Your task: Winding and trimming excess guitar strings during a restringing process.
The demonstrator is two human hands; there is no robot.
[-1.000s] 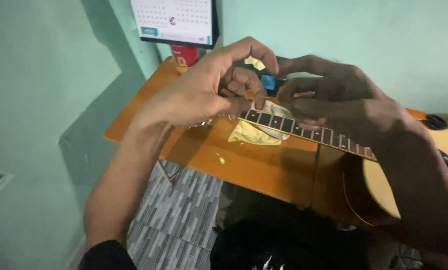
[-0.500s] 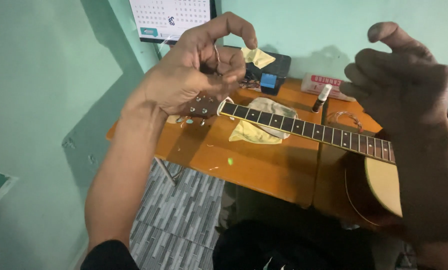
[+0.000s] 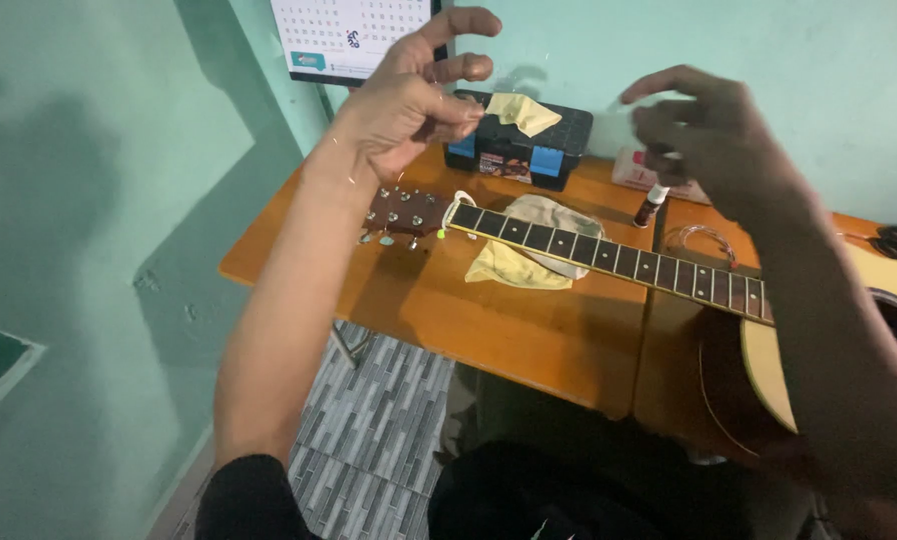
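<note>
An acoustic guitar lies across the orange wooden table (image 3: 489, 320), its neck (image 3: 609, 258) running left to the headstock (image 3: 404, 212) with metal tuning pegs. My left hand (image 3: 419, 95) is raised above the headstock, index finger stretched out, thumb pinched against the lower fingers; nothing shows between them. My right hand (image 3: 709, 140) hovers, blurred, above the neck's middle with curled, spread fingers and holds nothing visible. A yellow cloth (image 3: 524, 262) lies under the neck.
A black and blue case (image 3: 524, 145) with a yellow cloth (image 3: 524, 110) on top stands at the back by the wall. A small dark bottle (image 3: 654, 205) and a coil of wire (image 3: 699, 240) sit beyond the neck. A calendar (image 3: 354, 35) hangs above. Grey tiled floor (image 3: 379, 420) lies below.
Both hands left the guitar's nut area. They rose and drew apart, the left up over the headstock, the right out to the right.
</note>
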